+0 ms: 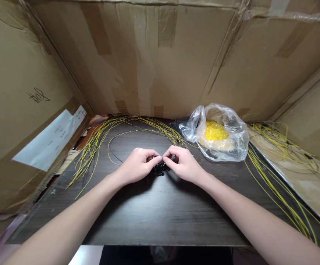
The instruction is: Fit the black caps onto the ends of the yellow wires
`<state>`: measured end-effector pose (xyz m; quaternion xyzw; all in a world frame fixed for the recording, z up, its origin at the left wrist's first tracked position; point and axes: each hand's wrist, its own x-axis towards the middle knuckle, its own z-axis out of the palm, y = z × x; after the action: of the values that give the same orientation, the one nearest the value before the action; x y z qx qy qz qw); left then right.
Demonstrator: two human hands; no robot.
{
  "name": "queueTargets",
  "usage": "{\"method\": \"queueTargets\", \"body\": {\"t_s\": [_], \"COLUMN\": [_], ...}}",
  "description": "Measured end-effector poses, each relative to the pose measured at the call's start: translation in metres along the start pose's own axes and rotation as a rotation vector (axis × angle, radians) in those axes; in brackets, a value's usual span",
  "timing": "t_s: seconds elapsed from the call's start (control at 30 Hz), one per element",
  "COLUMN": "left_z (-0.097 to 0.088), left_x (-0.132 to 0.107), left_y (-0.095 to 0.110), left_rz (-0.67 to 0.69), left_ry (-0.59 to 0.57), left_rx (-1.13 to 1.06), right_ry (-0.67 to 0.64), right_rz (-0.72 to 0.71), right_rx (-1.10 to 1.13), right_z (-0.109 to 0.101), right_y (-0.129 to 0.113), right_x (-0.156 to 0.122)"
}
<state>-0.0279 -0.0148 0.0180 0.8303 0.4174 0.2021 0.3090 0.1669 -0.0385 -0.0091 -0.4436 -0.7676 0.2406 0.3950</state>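
My left hand (138, 163) and my right hand (182, 162) meet at the middle of a dark wooden table (160, 217), fingers curled and pinched together. Between and just below the fingertips lies a small heap of black parts (160, 168). Both hands pinch something tiny above that heap; what it is I cannot make out. A thin yellow wire (116, 145) loops on the table behind my left hand, and its end seems to run toward my fingers.
A bundle of yellow wires (99, 138) arcs across the back left of the table. A clear plastic bag (217, 134) with yellow pieces sits back right. More yellow wires (276, 176) trail on the right. Cardboard walls (154, 59) enclose the table.
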Motion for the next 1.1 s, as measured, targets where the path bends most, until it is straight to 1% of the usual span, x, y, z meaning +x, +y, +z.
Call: {"method": "queueTargets", "body": {"t_s": [0.2,0.33,0.43,0.53,0.63,0.73,0.87,0.97,1.03,1.1], "left_z": [0.000,-0.001,-0.004,-0.009,-0.014,-0.020,-0.028,-0.030,-0.030,-0.029], "left_x": [0.000,0.001,0.003,0.006,0.009,0.011,0.014,0.014,0.014,0.014], "left_y": [0.000,-0.002,-0.005,-0.008,-0.014,-0.021,-0.031,-0.035,-0.036,-0.034], "left_rz": [-0.003,-0.018,-0.036,-0.053,-0.081,-0.140,-0.230,-0.297,-0.316,-0.293], "left_ry": [0.001,0.027,0.059,0.117,0.194,0.261,0.313,0.338,0.341,0.327], "left_rx": [-0.007,0.010,0.042,0.110,0.198,0.275,0.350,0.402,0.411,0.378], "right_ry": [0.023,0.058,0.105,0.176,0.265,0.369,0.519,0.614,0.621,0.553], "right_rz": [0.013,0.051,0.120,0.241,0.298,0.317,0.353,0.350,0.326,0.290], "right_rx": [-0.020,-0.006,0.027,0.105,0.217,0.441,0.745,0.883,0.932,0.977], "right_z": [0.001,0.000,-0.004,-0.011,-0.019,-0.024,-0.034,-0.048,-0.058,-0.065], "right_y": [0.000,0.000,-0.001,0.003,0.013,0.023,0.027,0.028,0.030,0.031], "right_x": [0.000,0.001,0.002,0.005,0.009,0.014,0.020,0.024,0.025,0.024]}}
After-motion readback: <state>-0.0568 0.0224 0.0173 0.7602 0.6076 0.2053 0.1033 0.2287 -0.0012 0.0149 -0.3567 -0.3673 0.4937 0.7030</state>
